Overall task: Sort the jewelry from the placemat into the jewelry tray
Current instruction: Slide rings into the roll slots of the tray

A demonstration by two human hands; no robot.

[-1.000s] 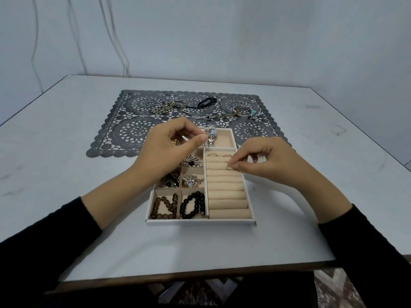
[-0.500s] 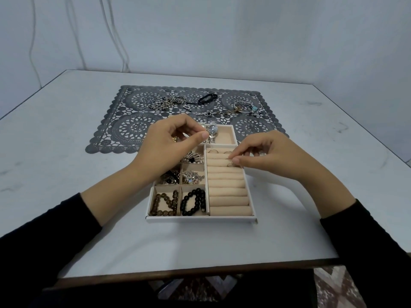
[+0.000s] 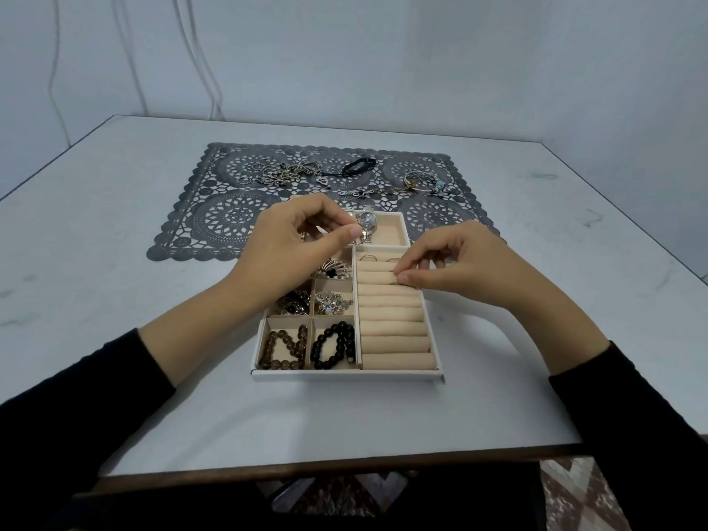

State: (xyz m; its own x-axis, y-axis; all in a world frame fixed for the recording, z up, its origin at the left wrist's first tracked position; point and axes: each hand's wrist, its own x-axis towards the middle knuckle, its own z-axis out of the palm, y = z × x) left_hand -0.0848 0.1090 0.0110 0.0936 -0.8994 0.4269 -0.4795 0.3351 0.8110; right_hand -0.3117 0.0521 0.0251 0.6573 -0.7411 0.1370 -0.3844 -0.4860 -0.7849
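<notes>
The white jewelry tray point(image 3: 344, 374) sits at the table's middle, its far end lying over the dark lace placemat point(image 3: 230, 218). My left hand point(image 3: 291, 249) hovers over the tray's upper left compartments. Its thumb and forefinger pinch something small beside a silver watch point(image 3: 367, 224); I cannot make out the piece. My right hand point(image 3: 456, 262) rests on the top ring rolls point(image 3: 390, 323), thumb and forefinger pinched together at a slot, what they hold hidden. Two rings point(image 3: 368, 257) stand in the first slot. Loose rings and chains point(image 3: 268, 174), a black band point(image 3: 358, 166) and bracelets point(image 3: 421, 182) lie on the placemat.
Brown beads point(image 3: 283, 346) and black beads point(image 3: 333, 344) fill the tray's near compartments, with brooches point(image 3: 333, 300) behind them. The white table point(image 3: 115, 262) has its front edge close to me and a wall behind with hanging cables point(image 3: 207, 70).
Both hands stay over the tray in nearly the same pose. My right fingertips have shifted slightly along the top ring rolls.
</notes>
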